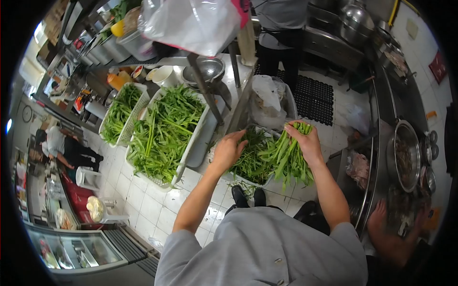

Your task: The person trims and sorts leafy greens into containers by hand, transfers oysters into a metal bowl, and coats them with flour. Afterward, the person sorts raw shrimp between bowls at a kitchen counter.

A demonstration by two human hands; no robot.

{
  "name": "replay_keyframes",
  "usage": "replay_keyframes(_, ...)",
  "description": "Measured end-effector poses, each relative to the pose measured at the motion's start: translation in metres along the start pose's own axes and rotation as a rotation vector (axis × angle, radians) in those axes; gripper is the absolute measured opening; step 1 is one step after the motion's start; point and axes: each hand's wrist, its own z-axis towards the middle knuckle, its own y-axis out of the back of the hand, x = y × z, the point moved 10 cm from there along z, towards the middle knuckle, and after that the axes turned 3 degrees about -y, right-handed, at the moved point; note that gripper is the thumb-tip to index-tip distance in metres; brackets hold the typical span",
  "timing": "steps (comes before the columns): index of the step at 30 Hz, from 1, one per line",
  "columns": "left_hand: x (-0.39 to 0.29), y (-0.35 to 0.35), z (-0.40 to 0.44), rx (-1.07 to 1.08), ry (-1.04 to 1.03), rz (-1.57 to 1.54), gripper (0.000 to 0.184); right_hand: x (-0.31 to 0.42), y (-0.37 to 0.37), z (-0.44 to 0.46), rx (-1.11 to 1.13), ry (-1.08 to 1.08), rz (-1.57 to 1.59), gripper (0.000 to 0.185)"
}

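In my right hand is a bunch of long-stemmed leafy greens, gripped by the stems with the leaves hanging down. Below it stands a tub of darker leafy greens on the floor near my feet. My left hand hovers at the left side of this tub, fingers apart and nothing visible in them. To the left, a large white basket is heaped with leafy greens. Beside that, a smaller white basket holds more of the same greens.
A bin lined with a plastic bag stands behind the tub. Metal table legs rise beside the large basket. At right, another person's hands work near a large metal bowl. Another person stands ahead. Leaf scraps lie by my shoes.
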Motion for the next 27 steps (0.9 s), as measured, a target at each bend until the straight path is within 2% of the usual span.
replay_keyframes(4,-0.059,-0.019,0.026,0.265,0.192,-0.711,0.037,0.001,-0.006,0.002,0.022,-0.032,0.143,0.024)
replay_keyframes(8,-0.057,-0.034,0.041,0.337,0.231,-0.751,0.028,-0.004,-0.017,0.005,0.092,-0.076,0.200,0.025)
replay_keyframes(11,-0.052,-0.032,0.041,0.289,0.331,-0.893,0.026,0.004,-0.022,0.000,0.114,-0.071,0.142,0.023)
replay_keyframes(14,-0.062,-0.027,0.041,0.367,0.290,-0.779,0.021,-0.005,-0.024,0.005,0.161,-0.045,0.082,0.021)
replay_keyframes(17,-0.055,-0.024,0.044,0.386,0.253,-0.786,0.019,-0.005,-0.025,0.006,0.154,-0.107,0.071,0.019)
replay_keyframes(21,-0.041,-0.011,0.047,0.312,0.276,-0.771,0.018,-0.006,-0.027,0.008,0.235,-0.119,0.052,0.018)
replay_keyframes(24,-0.043,0.009,0.053,0.316,0.240,-0.377,0.016,-0.004,-0.030,0.007,0.300,-0.086,-0.041,0.016)
replay_keyframes(27,-0.049,0.036,0.057,-0.063,-0.064,-0.162,0.017,-0.012,-0.031,0.001,0.331,-0.141,-0.074,0.013)
